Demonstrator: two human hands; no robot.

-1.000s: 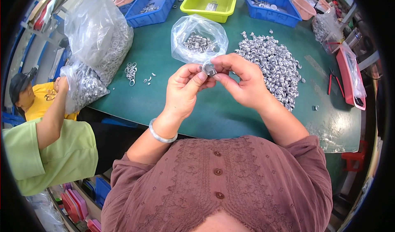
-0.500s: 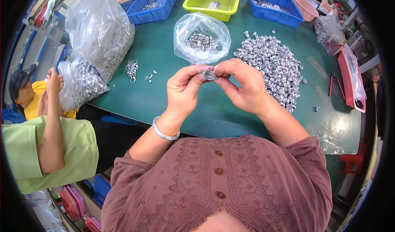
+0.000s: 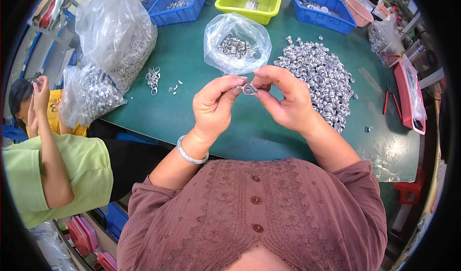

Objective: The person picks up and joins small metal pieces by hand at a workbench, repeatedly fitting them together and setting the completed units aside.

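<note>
Between my two hands, above the table's front part, is a small silvery metal ring (image 3: 249,89). My left hand (image 3: 213,105) pinches its left side with thumb and forefinger; a pale bangle is round that wrist. On the other side, the fingertips of my right hand (image 3: 285,98) grip the ring too. Just beyond my hands stands an open clear plastic bag (image 3: 213,43) with several metal rings (image 3: 235,47) in it. A large heap of similar silvery pieces (image 3: 319,79) spreads to the right, close to my right hand.
Big clear bags full of rings (image 3: 127,55) stand at the left. A few loose rings (image 3: 152,80) lie on the green table (image 3: 177,112). Blue trays (image 3: 185,16) and a yellow-green basket (image 3: 249,14) line the back. Red-handled pliers (image 3: 392,103) lie right. Two people sit at left.
The ring has turned between my fingers, now showing its round opening, and my right fingers have shifted slightly. At left, a neighbour's raised hands have moved left.
</note>
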